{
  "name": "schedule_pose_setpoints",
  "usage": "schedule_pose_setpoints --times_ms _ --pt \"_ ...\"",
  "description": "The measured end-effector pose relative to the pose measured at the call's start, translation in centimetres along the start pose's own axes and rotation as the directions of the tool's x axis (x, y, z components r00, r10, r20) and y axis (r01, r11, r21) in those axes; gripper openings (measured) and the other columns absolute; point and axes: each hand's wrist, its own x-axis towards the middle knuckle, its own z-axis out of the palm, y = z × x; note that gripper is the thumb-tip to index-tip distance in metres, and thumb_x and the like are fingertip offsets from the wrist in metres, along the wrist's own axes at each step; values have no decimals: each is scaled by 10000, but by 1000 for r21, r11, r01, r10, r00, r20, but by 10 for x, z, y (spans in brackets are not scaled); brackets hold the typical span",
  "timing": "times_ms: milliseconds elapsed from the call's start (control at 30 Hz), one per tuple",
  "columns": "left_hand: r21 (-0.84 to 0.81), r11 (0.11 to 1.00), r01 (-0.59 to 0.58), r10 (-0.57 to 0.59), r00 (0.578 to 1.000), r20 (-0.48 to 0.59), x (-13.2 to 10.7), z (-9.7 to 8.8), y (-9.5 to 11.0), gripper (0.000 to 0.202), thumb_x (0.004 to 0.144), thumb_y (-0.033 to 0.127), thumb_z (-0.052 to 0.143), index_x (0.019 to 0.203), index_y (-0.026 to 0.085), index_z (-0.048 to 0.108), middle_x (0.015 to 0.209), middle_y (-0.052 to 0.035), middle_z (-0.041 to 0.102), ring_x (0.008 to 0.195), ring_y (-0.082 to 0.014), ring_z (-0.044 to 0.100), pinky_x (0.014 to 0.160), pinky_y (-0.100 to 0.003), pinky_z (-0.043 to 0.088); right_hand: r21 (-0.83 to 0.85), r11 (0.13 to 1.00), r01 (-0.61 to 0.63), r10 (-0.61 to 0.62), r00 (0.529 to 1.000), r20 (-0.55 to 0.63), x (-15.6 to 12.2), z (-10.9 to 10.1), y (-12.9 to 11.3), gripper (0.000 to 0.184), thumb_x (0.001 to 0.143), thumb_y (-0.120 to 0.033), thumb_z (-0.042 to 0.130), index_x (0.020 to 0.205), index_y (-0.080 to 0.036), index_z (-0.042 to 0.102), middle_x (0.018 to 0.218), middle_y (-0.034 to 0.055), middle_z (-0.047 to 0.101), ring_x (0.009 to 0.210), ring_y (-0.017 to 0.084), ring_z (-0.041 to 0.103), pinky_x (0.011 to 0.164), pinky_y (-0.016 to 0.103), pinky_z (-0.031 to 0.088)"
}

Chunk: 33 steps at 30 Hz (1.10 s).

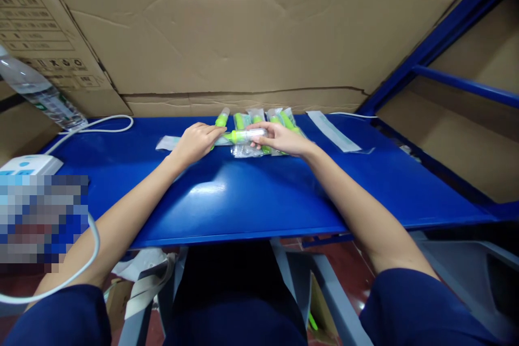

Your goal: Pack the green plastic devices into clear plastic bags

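Observation:
My left hand (197,141) and my right hand (281,138) meet at the far middle of the blue table (259,194). Between them they hold a clear tube with a green cap (243,135), lying sideways. Both hands have their fingers pinched on it, the left at the green end, the right at the clear end. Just behind the hands lies a row of several green-capped tubes in clear wrappers (259,118). A crumpled clear wrapper (245,151) lies under the held tube.
A flat clear pouch (334,131) lies at the right rear, another flat pouch (167,142) left of my left hand. A plastic water bottle (38,92), a white device (28,164) and its white cable (97,124) sit at the left. Cardboard (243,27) walls the back.

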Motion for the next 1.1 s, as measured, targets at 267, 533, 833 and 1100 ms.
schedule_pose_setpoints --times_ms 267,533,833,1100 --pt "-15 1000 -1 3 994 111 1 -7 7 562 981 538 514 1321 110 645 1252 -156 732 1123 -315 709 968 -424 516 -51 999 -8 3 995 -95 4 5 1 382 971 -317 565 1295 -118 596 857 69 726 672 156 655 720 339 593" --pt "-51 998 27 -17 982 190 0 -10 7 753 799 392 698 1476 157 466 1443 -161 601 1292 -322 601 1042 -406 450 -12 999 -37 34 980 -198 6 6 5 354 976 -496 571 1104 -170 621 757 36 668 579 134 587 557 275 520" --pt "-7 999 33 -32 983 183 -2 -3 7 601 949 224 503 1529 131 375 1460 -195 576 1272 -294 614 955 -411 460 34 999 -42 49 959 -277 5 8 0 419 961 -622 522 864 -215 537 726 25 622 512 109 441 466 253 390" --pt "62 998 14 -22 992 124 -1 5 7 446 1058 323 406 1458 143 486 1257 -168 714 1099 -252 704 885 -365 498 9 997 72 -68 974 -217 1 15 -7 391 923 -462 604 1159 -153 649 810 20 630 578 101 492 508 235 401"
